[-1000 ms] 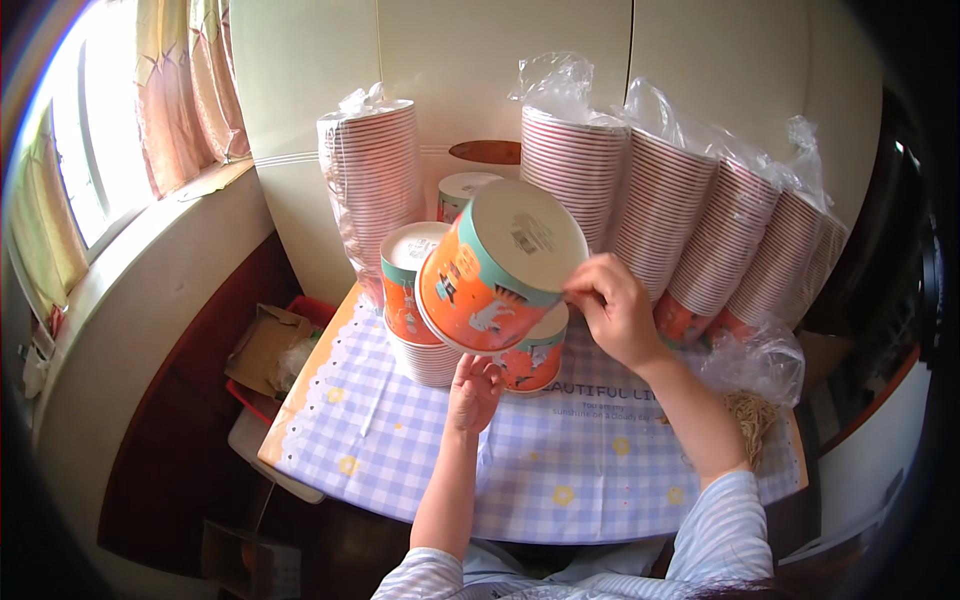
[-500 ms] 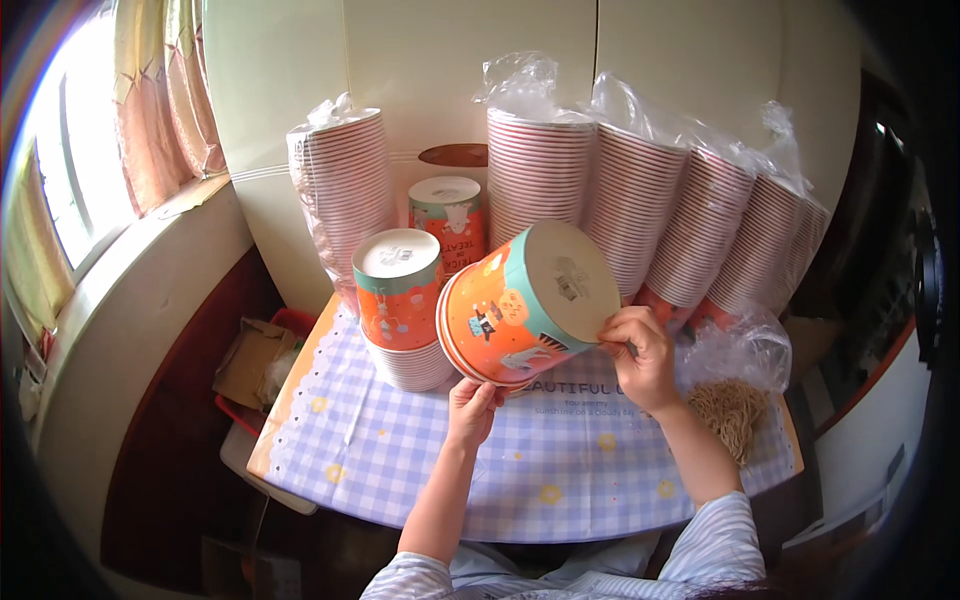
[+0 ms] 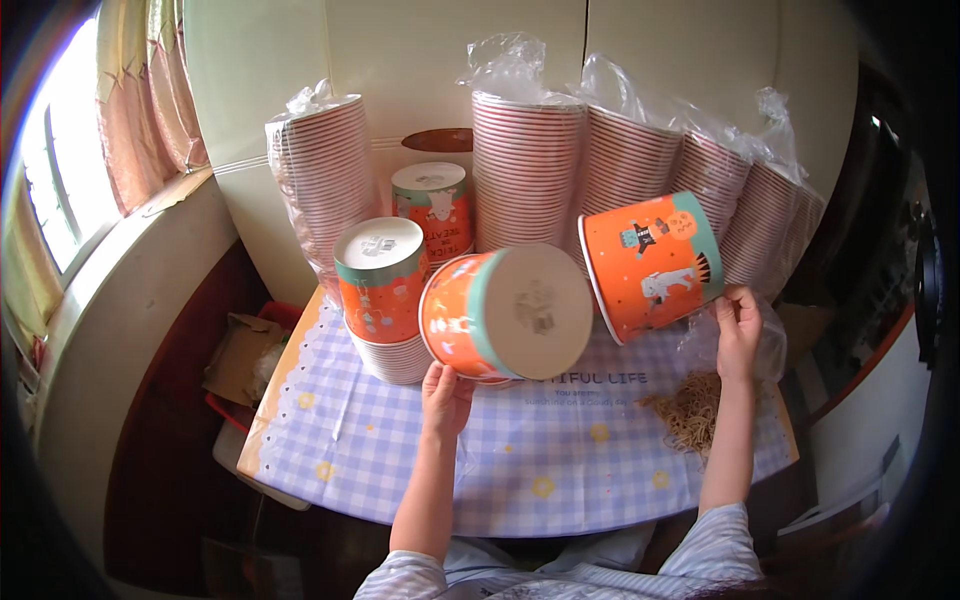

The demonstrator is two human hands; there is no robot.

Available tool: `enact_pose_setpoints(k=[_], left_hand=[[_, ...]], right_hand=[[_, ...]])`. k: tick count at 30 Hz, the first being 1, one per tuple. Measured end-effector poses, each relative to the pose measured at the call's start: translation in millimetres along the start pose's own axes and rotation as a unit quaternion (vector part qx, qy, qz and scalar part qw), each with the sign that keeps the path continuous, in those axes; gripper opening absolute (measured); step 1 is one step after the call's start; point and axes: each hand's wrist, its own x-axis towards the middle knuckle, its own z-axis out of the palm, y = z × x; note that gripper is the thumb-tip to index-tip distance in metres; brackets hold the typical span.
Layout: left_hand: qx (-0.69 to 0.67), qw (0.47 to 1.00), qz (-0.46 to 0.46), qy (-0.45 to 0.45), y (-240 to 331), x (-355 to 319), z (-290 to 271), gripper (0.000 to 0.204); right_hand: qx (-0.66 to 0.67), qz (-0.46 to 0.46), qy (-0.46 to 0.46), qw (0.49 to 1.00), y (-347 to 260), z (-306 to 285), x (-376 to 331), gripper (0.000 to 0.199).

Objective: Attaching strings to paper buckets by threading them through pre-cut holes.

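Observation:
Pinched in my right hand (image 3: 738,325) is a large orange paper bucket (image 3: 650,265) with a teal band, raised and tilted at the right. My left hand (image 3: 446,398) grips the rim of another orange bucket (image 3: 462,315), whose white base faces me; it is tipped over in the middle, and I cannot tell how many are nested under it. Just left of it stands a stack of upside-down buckets (image 3: 380,300), its top one orange and teal. Behind that is a second upside-down stack (image 3: 432,210).
Tall bucket stacks in clear plastic bags line the back: one at the left (image 3: 322,190), several at the right (image 3: 527,170). A bundle of tan cords (image 3: 690,412) lies on the checked tablecloth (image 3: 400,470). A cardboard box (image 3: 243,355) sits below the table's left side.
My right hand has pulled one bucket off the one in my left hand and carried it to the right. The two are now apart. My left hand has shifted slightly left.

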Motion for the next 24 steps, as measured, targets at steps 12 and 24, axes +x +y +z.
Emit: enact_pose_setpoints(k=[12,24], left_hand=[[-0.093,0.985,-0.138,-0.036,-19.2,-5.7,-4.4,0.023],[-0.055,0.983,-0.167,-0.056,-24.5,-10.4,-6.4,0.023]], right_hand=[[-0.409,-0.184,-0.146,0.882,72.9,29.5,-56.5,0.014],[-0.434,-0.16,-0.083,0.883,104.0,42.1,-83.3,0.032]])
